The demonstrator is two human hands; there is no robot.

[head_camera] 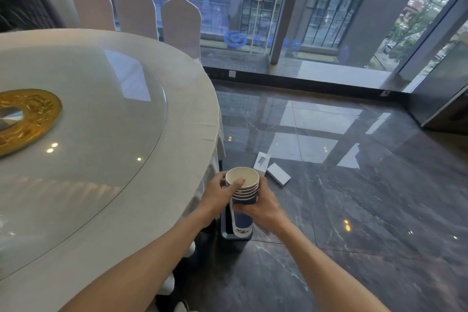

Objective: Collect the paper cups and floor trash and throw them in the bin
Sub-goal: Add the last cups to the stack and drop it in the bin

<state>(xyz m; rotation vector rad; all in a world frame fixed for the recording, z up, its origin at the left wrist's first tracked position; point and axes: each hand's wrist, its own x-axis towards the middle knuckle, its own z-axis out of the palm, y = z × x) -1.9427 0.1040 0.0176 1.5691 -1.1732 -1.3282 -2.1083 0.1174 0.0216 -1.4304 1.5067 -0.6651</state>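
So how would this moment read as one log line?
both hands: left hand, right hand hold cup stack | floor trash: not collected | bin: unseen

Paper cups [243,186]: nested stack, cream inside, blue-and-white outside, upright, held between both hands. Floor trash: two flat white boxes [278,174], lying on dark floor at 1 o'clock of cups, just beside each other.

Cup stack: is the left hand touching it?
Touching. Head view shows the left hand gripping the cup stack, thumb hooked over the top rim.
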